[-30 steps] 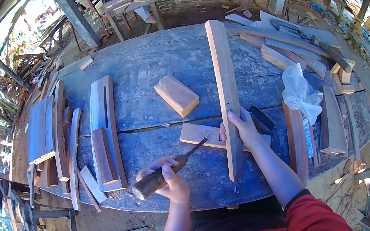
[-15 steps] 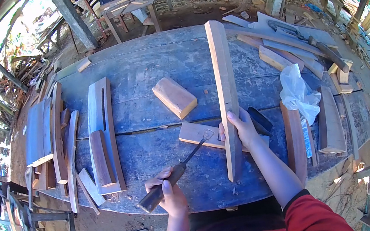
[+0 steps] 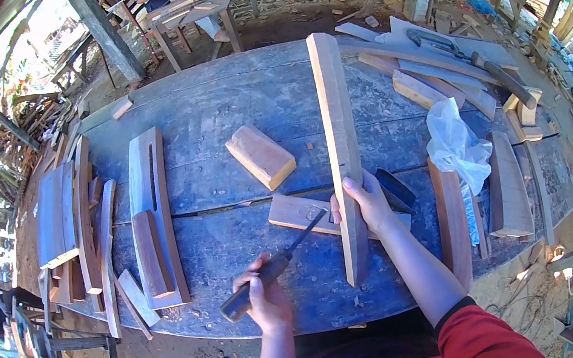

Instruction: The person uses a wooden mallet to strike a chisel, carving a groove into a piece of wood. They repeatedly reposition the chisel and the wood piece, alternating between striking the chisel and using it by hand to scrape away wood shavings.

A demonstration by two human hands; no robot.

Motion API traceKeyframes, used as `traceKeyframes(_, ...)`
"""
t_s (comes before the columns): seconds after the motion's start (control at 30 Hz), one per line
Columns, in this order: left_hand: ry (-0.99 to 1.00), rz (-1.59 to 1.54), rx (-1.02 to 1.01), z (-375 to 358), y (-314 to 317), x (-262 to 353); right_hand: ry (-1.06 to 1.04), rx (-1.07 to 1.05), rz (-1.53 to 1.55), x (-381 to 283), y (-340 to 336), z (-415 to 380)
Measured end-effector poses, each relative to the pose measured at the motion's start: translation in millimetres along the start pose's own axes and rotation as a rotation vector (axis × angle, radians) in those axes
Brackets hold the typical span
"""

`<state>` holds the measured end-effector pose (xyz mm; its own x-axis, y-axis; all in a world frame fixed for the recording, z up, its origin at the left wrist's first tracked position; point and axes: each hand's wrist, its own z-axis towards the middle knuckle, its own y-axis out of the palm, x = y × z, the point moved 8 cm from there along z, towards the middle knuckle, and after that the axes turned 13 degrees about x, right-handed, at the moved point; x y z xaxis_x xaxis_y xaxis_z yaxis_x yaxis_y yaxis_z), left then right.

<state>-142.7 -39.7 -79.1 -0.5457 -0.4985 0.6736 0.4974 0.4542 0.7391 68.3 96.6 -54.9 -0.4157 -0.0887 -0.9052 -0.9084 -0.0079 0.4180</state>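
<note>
Left edge of tabletop [image 3: 208, 102]: stacked brown wood boards [image 3: 57, 215] crowding it. Next, long slotted light-brown board [image 3: 136, 176], near end just short of the near edge, short dark-brown wood strip [image 3: 152, 252] on it. Then a wide stretch of blue surface. Left hand [image 3: 268, 303] at the near edge, closed round the handle of a narrow dark-metal chisel [image 3: 281, 258]; blade tip over a flat tan wood piece [image 3: 300, 211], can't tell if touching. Rectangular brown wood block [image 3: 261, 156] mid-tabletop, room all round. Long faceted pale wood bar [image 3: 335, 109] runs from near the far edge toward the near edge; right hand [image 3: 367, 203] wrapped around its nearer half, thumb on top. Black object [image 3: 398, 191] just beside that hand, tight. Right side crowded: curved reddish-brown wood piece [image 3: 451, 219], crumpled clear plastic bag [image 3: 458, 145], thick wood block [image 3: 506, 186]; dark C-clamp [image 3: 434, 40] and hammer [image 3: 509, 82] toward far right corner.
</note>
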Motion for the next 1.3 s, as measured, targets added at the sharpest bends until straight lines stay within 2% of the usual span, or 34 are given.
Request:
traceKeyframes(0.2, 0.031, 0.109, 0.068, 10.6, 2.0, 32.2, 0.007, -0.001, 0.014, 1.0, 0.6, 0.6)
traceKeyframes(0.4, 0.067, 0.219, 0.022, 16.0, 23.5, 47.0, 0.007, 0.008, 0.045, -1.0, 0.8, -0.3)
traceKeyframes(0.57, 0.118, 0.423, -0.040, 24.1, 61.9, 57.4, 0.012, 0.014, 0.053, 0.8, -0.5, 0.7)
traceKeyframes(0.63, 0.174, 0.594, -0.091, 26.9, 81.6, 59.9, 0.008, 0.005, 0.060, -0.9, 0.9, 0.2)
traceKeyframes(0.77, 0.201, 0.655, -0.148, 29.2, 118.2, 59.1, 0.018, 0.009, 0.047, 0.4, -0.2, 0.4)
traceKeyframes(0.9, 0.188, 0.645, -0.174, 36.0, 121.8, 49.6, 0.016, 0.007, 0.045, 0.4, -0.8, -0.1)
traceKeyframes(1.0, 0.180, 0.551, -0.102, 41.6, 93.6, 45.6, -0.008, -0.016, 0.063, -1.9, 0.6, 1.3)
traceKeyframes(1.07, 0.186, 0.538, -0.134, 41.9, 74.2, 39.7, 0.004, 0.003, 0.039, -2.9, -1.5, 2.2)
traceKeyframes(1.13, 0.130, 0.345, -0.092, 39.1, 56.1, 35.6, 0.005, 0.015, 0.011, -3.8, -2.6, 2.1)
traceKeyframes(1.3, 0.083, 0.207, -0.102, 42.1, 30.1, 26.1, 0.005, 0.008, -0.036, -5.0, -1.4, 1.8)
